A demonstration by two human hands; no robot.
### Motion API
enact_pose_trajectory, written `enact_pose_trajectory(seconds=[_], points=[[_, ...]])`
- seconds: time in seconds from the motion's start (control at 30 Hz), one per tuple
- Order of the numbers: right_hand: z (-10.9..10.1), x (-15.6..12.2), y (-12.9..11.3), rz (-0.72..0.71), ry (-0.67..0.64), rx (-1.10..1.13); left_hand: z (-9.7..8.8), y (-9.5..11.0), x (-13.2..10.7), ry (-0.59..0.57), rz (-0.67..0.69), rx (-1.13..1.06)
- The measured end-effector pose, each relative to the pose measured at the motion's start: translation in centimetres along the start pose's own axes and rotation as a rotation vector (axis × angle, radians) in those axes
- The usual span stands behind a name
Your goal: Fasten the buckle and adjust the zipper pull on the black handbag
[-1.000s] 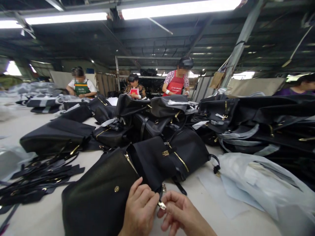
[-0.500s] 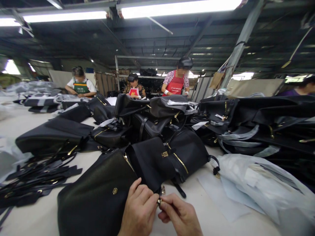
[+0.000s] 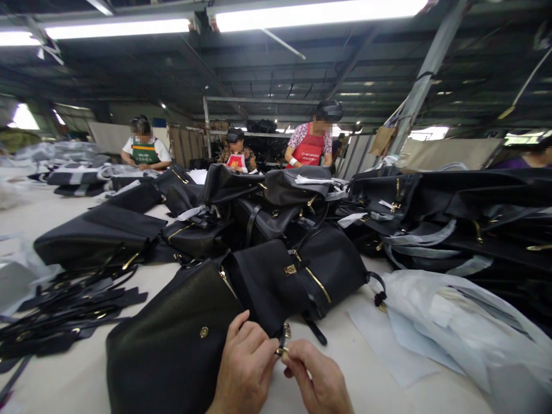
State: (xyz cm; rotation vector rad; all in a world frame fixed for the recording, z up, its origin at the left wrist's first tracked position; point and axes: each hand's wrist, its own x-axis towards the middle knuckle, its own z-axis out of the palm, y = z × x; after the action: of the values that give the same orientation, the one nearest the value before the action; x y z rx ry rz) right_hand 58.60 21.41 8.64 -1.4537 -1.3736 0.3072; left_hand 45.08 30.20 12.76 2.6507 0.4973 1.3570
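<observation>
Near edge of the pale surface (image 3: pixel 64 379): left hand (image 3: pixel 245 368) and right hand (image 3: pixel 317 379) side by side, fingertips meeting over a small gold clasp (image 3: pixel 282 349). Left fingers (image 3: pixel 254 339) curled, knuckles up, pressed against the near corner of a black bag (image 3: pixel 172 345) and closed toward the clasp from the left. Right fingers (image 3: pixel 293 353) pinched narrow on the clasp from the right, thumb and forefinger touching it. Clasp between the two sets of fingertips, hanging just below the bag's dark strap end (image 3: pixel 285 332); exactly which hand bears its weight, cannot tell.

Bag lying on its side, gold stud (image 3: pixel 204 332) on the near face, gold zipper (image 3: pixel 225 280) along its far edge. Just beyond, touching it, a second black bag (image 3: pixel 302 276) with a gold lock plate (image 3: pixel 290 269) and a diagonal gold zip line.

To the left, a loose heap of black straps (image 3: pixel 64 310) with gold fittings spread flat. To the right, crumpled clear plastic wrapping (image 3: pixel 452 322) and a pale sheet of paper (image 3: pixel 379 339) beneath it. Farther back, a wide pile of black bags (image 3: pixel 267 207) across the middle, more stacked at far right (image 3: pixel 474 213).

At the far side, three people seated or standing: one in a green apron (image 3: pixel 144 152), one in a small red bib (image 3: pixel 236 158), one in a red apron (image 3: pixel 310 149). Bright tube lights (image 3: pixel 302 14) overhead.
</observation>
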Motion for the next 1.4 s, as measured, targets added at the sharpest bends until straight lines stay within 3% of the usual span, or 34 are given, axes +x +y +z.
enact_pose_trajectory(seconds=[0.23, 0.4, 0.57, 0.8, 1.3, 1.4], points=[[0.3, 0.7, -1.0, 0.401, 0.062, 0.431, -0.2, 0.0, 0.1, 0.001, -0.005, 0.001], [0.1, 1.0, -1.2, 0.51, -0.079, 0.703, 0.0, 0.0, 0.0, 0.02, 0.022, 0.014], [0.8, 0.9, -1.6, 0.666, -0.178, 0.737, 0.2, 0.2, -0.1, 0.033, 0.023, 0.026], [1.5, 0.7, -1.3, 0.623, -0.193, 0.816, 0.0, 0.2, 0.0, 0.021, -0.003, -0.014], [-1.1, 1.3, -2.3, 0.621, -0.363, 0.905, -0.2, 0.1, 0.2, 0.037, -0.031, -0.053], [-1.3, 1.3, -2.3, 0.656, -0.315, 0.911, -0.1, 0.0, 0.2, 0.017, -0.034, -0.053]])
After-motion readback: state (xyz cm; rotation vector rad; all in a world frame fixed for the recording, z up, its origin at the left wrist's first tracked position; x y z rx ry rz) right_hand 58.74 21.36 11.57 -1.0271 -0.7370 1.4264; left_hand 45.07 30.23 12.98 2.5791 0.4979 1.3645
